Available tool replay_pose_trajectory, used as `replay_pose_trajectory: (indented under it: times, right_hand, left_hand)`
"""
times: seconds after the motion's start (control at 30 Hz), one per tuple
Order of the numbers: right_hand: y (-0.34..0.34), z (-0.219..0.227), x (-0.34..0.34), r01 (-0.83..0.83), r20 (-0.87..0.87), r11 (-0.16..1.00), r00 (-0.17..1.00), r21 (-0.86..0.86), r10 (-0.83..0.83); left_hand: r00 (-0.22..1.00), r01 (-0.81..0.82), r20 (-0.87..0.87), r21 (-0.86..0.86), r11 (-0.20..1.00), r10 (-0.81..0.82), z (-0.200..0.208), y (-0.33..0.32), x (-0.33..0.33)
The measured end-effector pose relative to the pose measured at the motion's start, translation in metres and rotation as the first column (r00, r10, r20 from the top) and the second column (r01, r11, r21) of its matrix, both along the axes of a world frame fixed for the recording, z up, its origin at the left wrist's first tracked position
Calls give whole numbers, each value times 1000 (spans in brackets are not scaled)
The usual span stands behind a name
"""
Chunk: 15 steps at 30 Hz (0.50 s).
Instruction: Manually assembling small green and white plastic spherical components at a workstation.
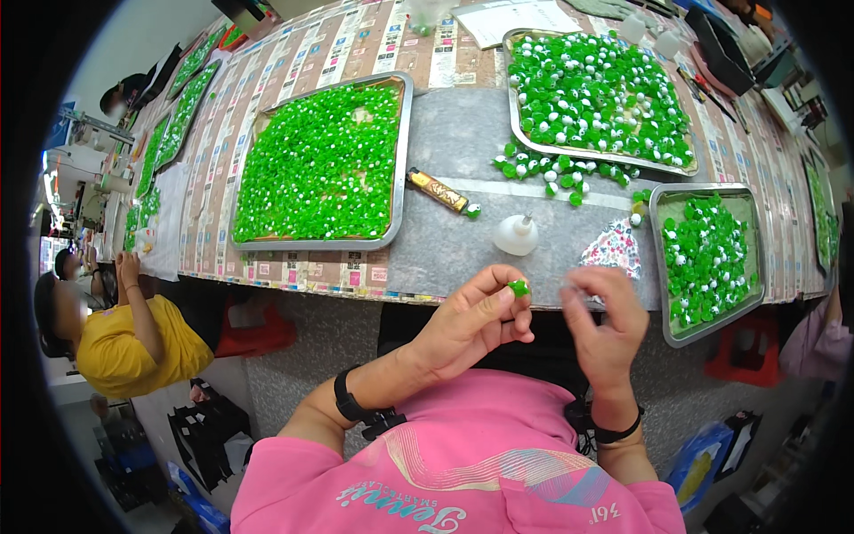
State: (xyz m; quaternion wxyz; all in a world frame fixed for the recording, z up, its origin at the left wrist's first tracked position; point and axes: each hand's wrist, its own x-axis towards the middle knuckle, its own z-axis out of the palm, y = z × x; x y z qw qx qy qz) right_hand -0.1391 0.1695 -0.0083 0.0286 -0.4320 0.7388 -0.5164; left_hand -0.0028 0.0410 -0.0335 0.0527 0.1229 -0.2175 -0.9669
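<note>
My left hand [471,320], above the table's near edge, pinches a small green plastic piece [519,288] between thumb and fingertips. To its right is my right hand [610,325], its fingers curled in a pinch. Its fingertips are blurred, so whatever they may hold cannot be made out. A white squeeze bottle [516,236] with a thin nozzle stands just beyond my left hand. Past my right hand lies a floral cloth [612,247]. Loose green pieces with white balls [565,175] are scattered behind the bottle.
Metal trays of green pieces stand on the table: a large left tray [398,160], a far right tray [605,160] and a smaller near right tray [660,267]. A narrow black-and-yellow packet [438,191] lies between them. A person in yellow [147,351] sits to the left.
</note>
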Motion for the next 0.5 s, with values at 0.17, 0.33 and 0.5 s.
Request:
replay_pose_trajectory:
  times: [0.17, 0.33, 0.5]
  right_hand:
    - [1, -10, -25, 243, -390, 954, 907, 177, -159]
    - [11, -9, -15, 101, 171, 988, 978, 117, -120]
    - [2, 7, 8, -148, 216, 985, 963, -90, 164]
  left_hand:
    - [998, -10, 55, -20, 1000, 11, 1, 0, 2]
    - [990, -3, 138, -78, 997, 14, 0, 2, -1]
    - [979, 22, 202, -177, 984, 14, 3, 9, -6]
